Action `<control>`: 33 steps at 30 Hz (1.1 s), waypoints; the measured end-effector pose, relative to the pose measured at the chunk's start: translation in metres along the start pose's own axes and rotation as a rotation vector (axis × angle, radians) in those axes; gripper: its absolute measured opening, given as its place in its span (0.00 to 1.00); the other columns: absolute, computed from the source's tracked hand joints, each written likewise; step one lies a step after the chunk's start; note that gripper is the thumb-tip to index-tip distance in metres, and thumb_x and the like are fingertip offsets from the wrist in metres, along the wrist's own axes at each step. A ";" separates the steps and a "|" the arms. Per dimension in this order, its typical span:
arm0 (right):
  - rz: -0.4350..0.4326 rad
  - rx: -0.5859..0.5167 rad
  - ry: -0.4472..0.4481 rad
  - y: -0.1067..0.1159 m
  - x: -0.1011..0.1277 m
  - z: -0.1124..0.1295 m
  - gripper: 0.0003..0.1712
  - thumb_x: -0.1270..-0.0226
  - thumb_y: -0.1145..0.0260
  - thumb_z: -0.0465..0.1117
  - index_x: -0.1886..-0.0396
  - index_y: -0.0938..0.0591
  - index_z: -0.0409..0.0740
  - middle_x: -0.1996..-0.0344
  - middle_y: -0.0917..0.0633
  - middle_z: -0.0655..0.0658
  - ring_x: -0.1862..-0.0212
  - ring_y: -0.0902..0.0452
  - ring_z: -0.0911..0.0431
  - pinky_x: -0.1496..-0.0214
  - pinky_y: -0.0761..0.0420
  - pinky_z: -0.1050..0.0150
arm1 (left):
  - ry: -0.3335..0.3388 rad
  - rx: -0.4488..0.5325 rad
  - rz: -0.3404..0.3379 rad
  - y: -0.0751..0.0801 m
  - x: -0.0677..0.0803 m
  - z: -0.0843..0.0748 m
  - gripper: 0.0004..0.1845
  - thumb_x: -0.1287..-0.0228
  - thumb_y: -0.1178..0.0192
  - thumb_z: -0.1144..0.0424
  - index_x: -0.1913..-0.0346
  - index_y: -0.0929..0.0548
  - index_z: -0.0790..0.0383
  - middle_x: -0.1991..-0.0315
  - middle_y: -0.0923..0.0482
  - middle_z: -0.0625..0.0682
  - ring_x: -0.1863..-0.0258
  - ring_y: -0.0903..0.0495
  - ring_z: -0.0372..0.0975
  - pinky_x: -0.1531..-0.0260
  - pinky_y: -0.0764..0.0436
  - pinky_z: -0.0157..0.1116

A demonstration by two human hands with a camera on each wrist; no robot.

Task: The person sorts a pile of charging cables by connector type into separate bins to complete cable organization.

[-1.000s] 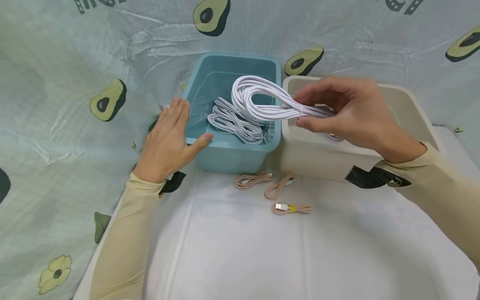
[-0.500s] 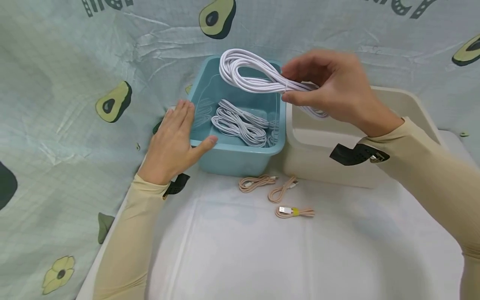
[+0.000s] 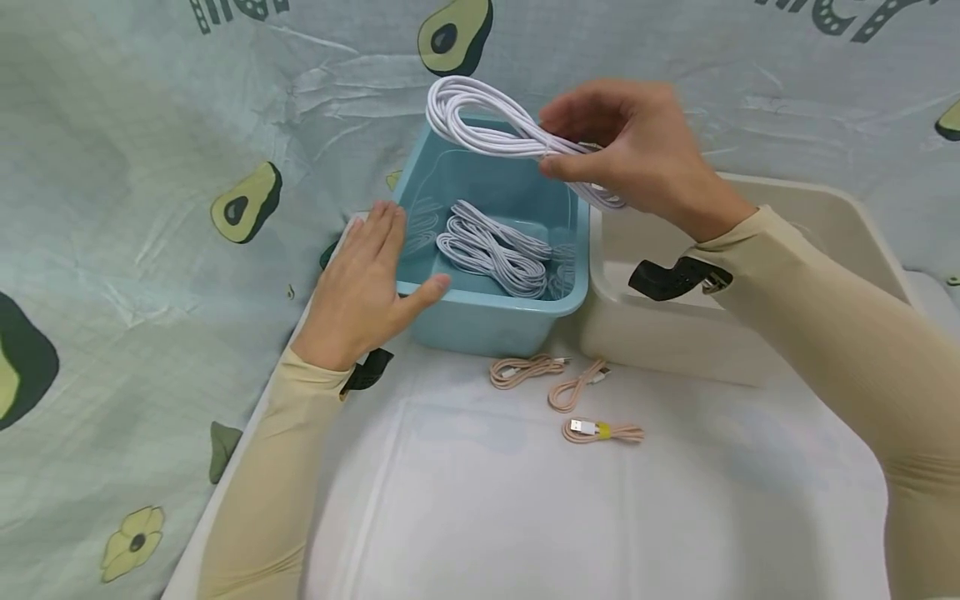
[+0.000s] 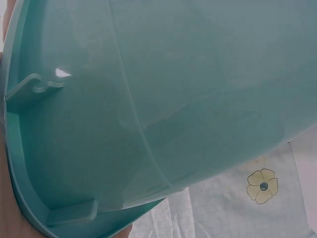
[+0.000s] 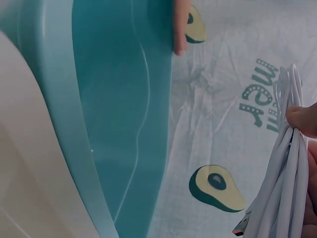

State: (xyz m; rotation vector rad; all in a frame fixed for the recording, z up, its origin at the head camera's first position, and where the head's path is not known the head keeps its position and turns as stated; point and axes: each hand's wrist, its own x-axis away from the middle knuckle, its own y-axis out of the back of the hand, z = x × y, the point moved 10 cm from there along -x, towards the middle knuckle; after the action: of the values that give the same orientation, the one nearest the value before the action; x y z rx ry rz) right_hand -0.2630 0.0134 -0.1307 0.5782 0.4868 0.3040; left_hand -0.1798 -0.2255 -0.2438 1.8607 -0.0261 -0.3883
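My right hand (image 3: 626,150) pinches a coiled white cable (image 3: 483,121) between thumb and fingers, holding it over the back right of the blue bin (image 3: 487,312). In the right wrist view the bundled strands of that white cable (image 5: 282,183) run down beside the thumb, and a small connector end shows at the bottom. On the bin's near left corner rests my left hand (image 3: 363,287), fingers straight along the rim and thumb over the front edge. Inside the bin lie bundled white cables (image 3: 495,254). The left wrist view shows mostly the bin's outer wall (image 4: 198,89).
A cream bin (image 3: 667,337) stands right beside the blue one, partly covered by my right forearm. On the white tabletop (image 3: 487,508) in front lie a few beige USB cables (image 3: 603,431), one with a yellow tie. An avocado-print sheet (image 3: 150,208) hangs behind and to the left.
My right hand has carried the white cable coil up and to the left, from over the gap between the bins to above the blue bin's back. The left hand stays on the rim.
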 end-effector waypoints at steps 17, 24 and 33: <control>0.067 0.117 -0.005 -0.023 -0.037 -0.016 0.25 0.39 0.20 0.44 0.42 0.13 0.49 0.47 0.12 0.46 0.51 0.16 0.63 0.37 0.15 0.69 | -0.013 0.000 -0.003 0.002 0.002 -0.006 0.53 0.30 0.46 0.32 0.18 0.48 0.68 0.16 0.49 0.62 0.13 0.55 0.50 0.12 0.56 0.48; 0.109 0.145 -0.012 -0.033 -0.046 -0.021 0.25 0.39 0.21 0.42 0.42 0.14 0.47 0.47 0.12 0.45 0.49 0.16 0.61 0.33 0.16 0.65 | -0.023 0.008 -0.017 0.004 0.006 -0.007 0.53 0.30 0.44 0.33 0.18 0.47 0.68 0.16 0.48 0.62 0.14 0.54 0.50 0.12 0.56 0.48; 0.182 0.191 -0.012 -0.048 -0.049 -0.026 0.25 0.39 0.21 0.42 0.42 0.14 0.45 0.48 0.13 0.46 0.50 0.16 0.61 0.35 0.15 0.65 | -0.024 0.001 -0.022 0.009 0.009 -0.005 0.52 0.30 0.44 0.33 0.18 0.47 0.69 0.17 0.47 0.63 0.14 0.53 0.51 0.12 0.56 0.47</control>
State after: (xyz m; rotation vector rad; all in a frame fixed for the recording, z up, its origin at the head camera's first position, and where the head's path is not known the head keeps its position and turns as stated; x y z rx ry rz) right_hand -0.3109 -0.0333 -0.1611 0.8118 0.4547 0.4297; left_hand -0.1679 -0.2253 -0.2366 1.8581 -0.0224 -0.4262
